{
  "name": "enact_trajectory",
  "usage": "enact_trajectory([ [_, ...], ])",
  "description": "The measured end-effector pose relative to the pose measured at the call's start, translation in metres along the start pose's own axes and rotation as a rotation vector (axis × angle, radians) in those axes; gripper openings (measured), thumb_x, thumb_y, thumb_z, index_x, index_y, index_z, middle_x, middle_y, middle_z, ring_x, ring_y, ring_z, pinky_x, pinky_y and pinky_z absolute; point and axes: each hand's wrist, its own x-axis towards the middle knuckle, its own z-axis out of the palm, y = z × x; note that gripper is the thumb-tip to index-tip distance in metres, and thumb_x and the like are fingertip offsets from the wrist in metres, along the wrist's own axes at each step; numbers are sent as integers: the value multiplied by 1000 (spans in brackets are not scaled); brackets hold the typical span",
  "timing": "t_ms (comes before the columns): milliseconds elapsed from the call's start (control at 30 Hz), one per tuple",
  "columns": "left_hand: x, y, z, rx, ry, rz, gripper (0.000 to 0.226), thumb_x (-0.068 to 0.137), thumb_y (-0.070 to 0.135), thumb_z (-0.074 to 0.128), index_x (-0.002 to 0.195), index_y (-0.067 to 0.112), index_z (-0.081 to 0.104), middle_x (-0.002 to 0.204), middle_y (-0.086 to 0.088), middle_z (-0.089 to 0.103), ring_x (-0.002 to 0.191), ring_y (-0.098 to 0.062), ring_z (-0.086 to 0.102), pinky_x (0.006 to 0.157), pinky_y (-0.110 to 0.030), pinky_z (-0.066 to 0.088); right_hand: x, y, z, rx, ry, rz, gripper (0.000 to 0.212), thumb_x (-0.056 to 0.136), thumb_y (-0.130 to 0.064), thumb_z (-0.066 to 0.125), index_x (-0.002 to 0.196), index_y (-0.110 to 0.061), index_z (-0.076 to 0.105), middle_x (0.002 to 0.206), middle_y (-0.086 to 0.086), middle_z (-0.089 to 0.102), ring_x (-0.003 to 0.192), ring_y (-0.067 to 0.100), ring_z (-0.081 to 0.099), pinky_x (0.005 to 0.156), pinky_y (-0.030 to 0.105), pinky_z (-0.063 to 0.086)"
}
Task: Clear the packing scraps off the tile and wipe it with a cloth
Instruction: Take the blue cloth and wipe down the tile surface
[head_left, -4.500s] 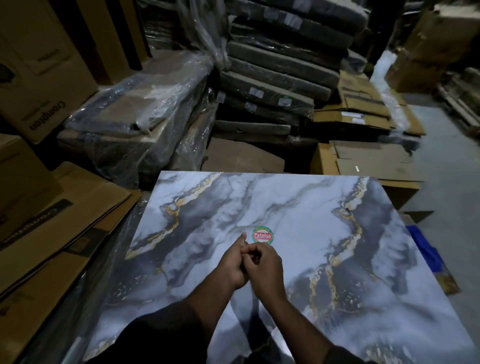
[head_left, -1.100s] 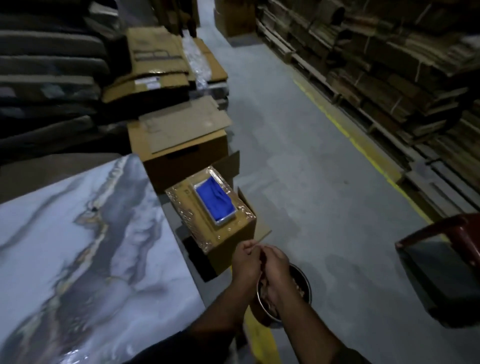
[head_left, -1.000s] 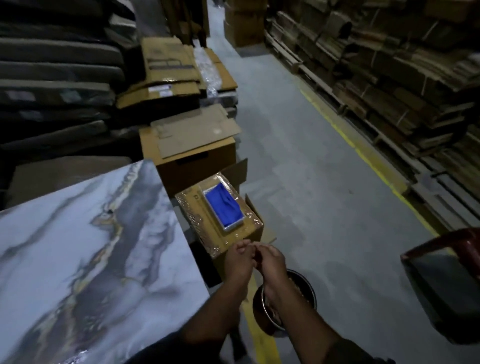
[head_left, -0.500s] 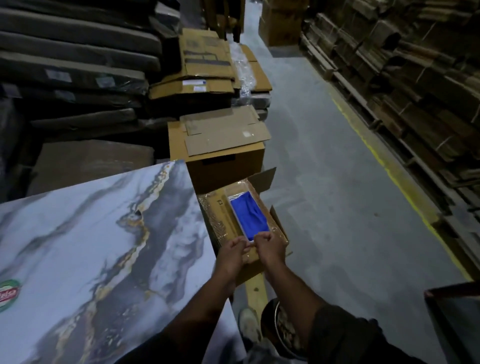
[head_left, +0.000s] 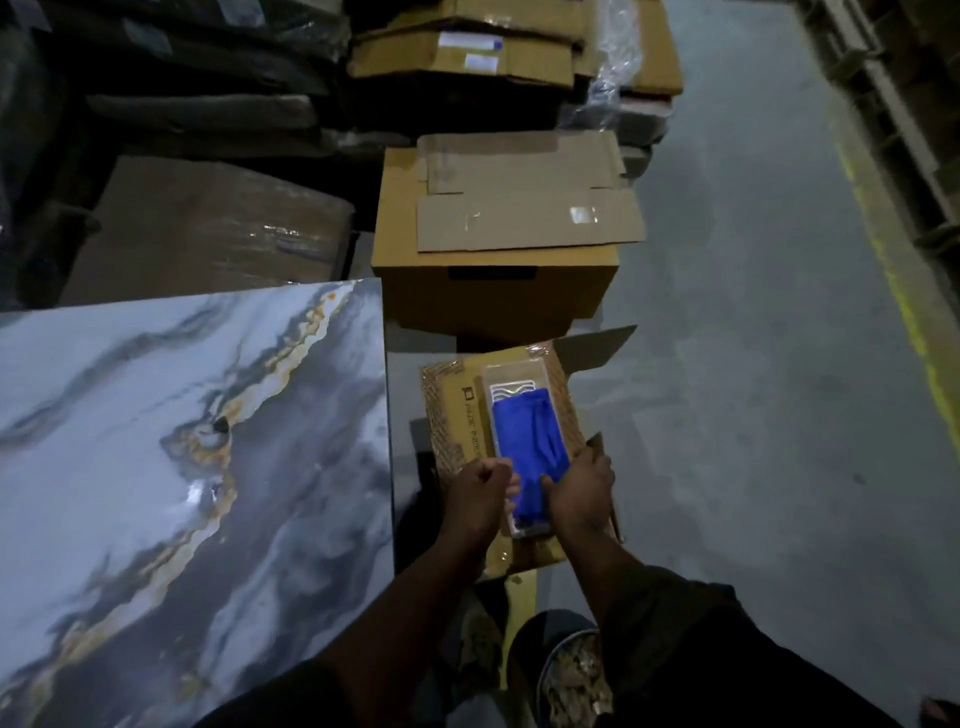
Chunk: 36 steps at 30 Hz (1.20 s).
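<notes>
Marble-look tile (head_left: 156, 467) fills the left of the frame, looks clear of scraps from here. Just right of it, lower middle, the left hand (head_left: 480, 493) is curled at the clear tray's (head_left: 514, 384) edge, probably to steady it on the wrapped carton (head_left: 447, 415). The blue cloth (head_left: 524, 441) inside is being grabbed by the right hand (head_left: 582, 493), presumably for wiping.

Probably a warehouse, stacked cartons (head_left: 511, 57), concrete floor (head_left: 753, 364), dim aisle
</notes>
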Motion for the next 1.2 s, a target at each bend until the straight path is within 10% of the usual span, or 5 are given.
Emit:
enact_trajectory([
  [167, 12, -13, -3, -7, 27, -28, 18, 101, 28, 56, 98, 14, 68, 94, -5, 70, 88, -20, 66, 79, -36, 56, 21, 4, 14, -167, 1, -66, 57, 93, -28, 65, 142, -9, 42, 143, 15, 46, 128, 29, 50, 103, 36, 46],
  [700, -61, 51, -52, -38, 54, 121, 24, 97, 34, 56, 76, 31, 70, 68, 7, 63, 63, -9, 59, 60, -26, 46, -101, -96, -75, 569, 114, -244, 13, 96, -16, 51, 95, -13, 63, 104, 6, 56, 87, 21, 55, 73, 34, 43],
  [800, -92, 66, -82, -153, 105, 212, 21, 92, 43, 57, 79, 31, 69, 78, 9, 70, 73, -10, 66, 66, -29, 52, -159, -125, -110, 751, 39, -334, 17, 99, -13, 45, 88, -16, 59, 85, 9, 62, 78, 27, 57, 72, 43, 46],
  [967, -159, 77, -159, -433, 216, 279, 47, 100, 59, 47, 136, 31, 56, 131, 7, 61, 118, -15, 60, 95, -39, 55, -277, -166, -149, 1066, -231, -507, 24, 99, -9, 44, 88, -20, 63, 84, -1, 65, 78, 14, 59, 67, 29, 43],
  [1200, -274, 39, -282, -881, -154, 349, 93, 83, 81, 55, 134, 3, 64, 138, -24, 61, 125, -37, 62, 94, -45, 55, -415, -195, -102, 1129, -613, -518, 19, 91, -1, 46, 97, -8, 63, 107, 20, 69, 92, 23, 63, 80, 39, 48],
])
